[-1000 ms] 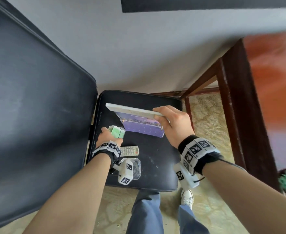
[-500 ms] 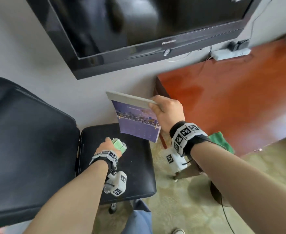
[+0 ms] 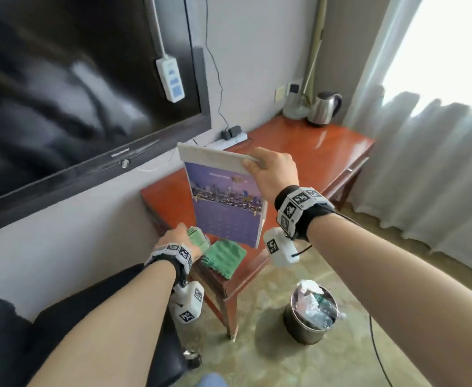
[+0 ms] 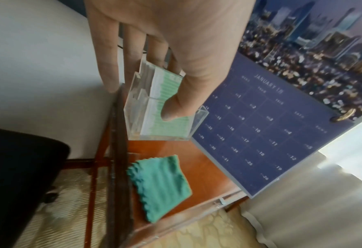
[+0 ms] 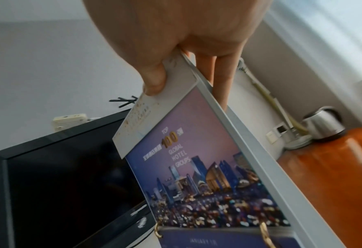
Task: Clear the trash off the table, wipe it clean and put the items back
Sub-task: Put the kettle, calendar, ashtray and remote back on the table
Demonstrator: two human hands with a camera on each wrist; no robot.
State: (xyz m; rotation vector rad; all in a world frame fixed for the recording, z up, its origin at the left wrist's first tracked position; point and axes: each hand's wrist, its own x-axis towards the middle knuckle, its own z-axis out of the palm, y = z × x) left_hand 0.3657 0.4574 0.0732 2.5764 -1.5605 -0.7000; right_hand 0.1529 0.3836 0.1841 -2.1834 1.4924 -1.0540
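Note:
My right hand point(image 3: 268, 169) pinches the top edge of a purple desk calendar point(image 3: 226, 208), which hangs in the air above the red-brown wooden table point(image 3: 307, 152); the right wrist view shows the thumb on its grey backing board point(image 5: 176, 80). My left hand point(image 3: 180, 238) grips a clear acrylic holder filled with green cards point(image 4: 161, 110), just above the table's near left corner. A folded green cloth point(image 3: 223, 258) lies on that corner point(image 4: 161, 186), below and right of the left hand.
A black television point(image 3: 75, 93) hangs on the wall at left with a white power strip point(image 3: 170, 79) beside it. A steel kettle point(image 3: 325, 107) stands at the table's far corner. A metal bin point(image 3: 310, 314) full of trash sits on the floor. A black chair point(image 3: 89, 331) is lower left; curtains point(image 3: 424, 163) hang right.
Both hands have lifted their items off the black chair seat and carried them right, over the wooden table. The view swung from the chair to the table.

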